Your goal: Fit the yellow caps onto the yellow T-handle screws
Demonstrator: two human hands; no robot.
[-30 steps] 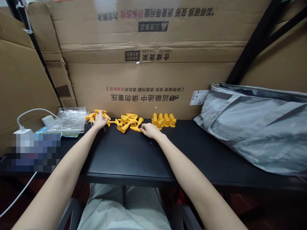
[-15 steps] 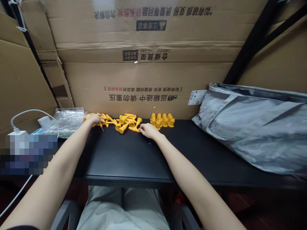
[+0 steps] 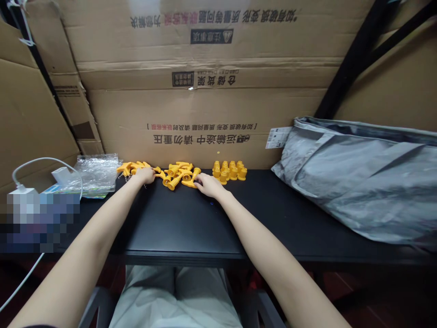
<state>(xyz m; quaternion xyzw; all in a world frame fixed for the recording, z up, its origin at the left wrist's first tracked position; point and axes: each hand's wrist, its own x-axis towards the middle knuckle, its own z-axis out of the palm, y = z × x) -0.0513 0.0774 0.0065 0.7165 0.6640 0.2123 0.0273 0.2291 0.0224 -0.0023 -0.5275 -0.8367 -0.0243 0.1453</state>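
My left hand lies at the right side of a pile of yellow corkscrew handles with thin metal spirals; its fingers are largely hidden, so their grip is unclear. My right hand has thumb and fingers closed at the end of a yellow T-handled corkscrew, which lies on the black table. Between the hands is a heap of yellow corkscrews with T-shaped handles and flared, cone-like bases. Just right of my right hand, several yellow flared sleeves stand upright in rows.
A cardboard sheet rises behind the table. Clear plastic packaging and a white charger with a cable are on the left. A large grey bag fills the right side. A small blue spot shows on the tabletop.
My left hand has moved to the right across the pile of handles, uncovering its left part. My right hand stays almost where it was, by the same corkscrew. The view has shifted slightly.
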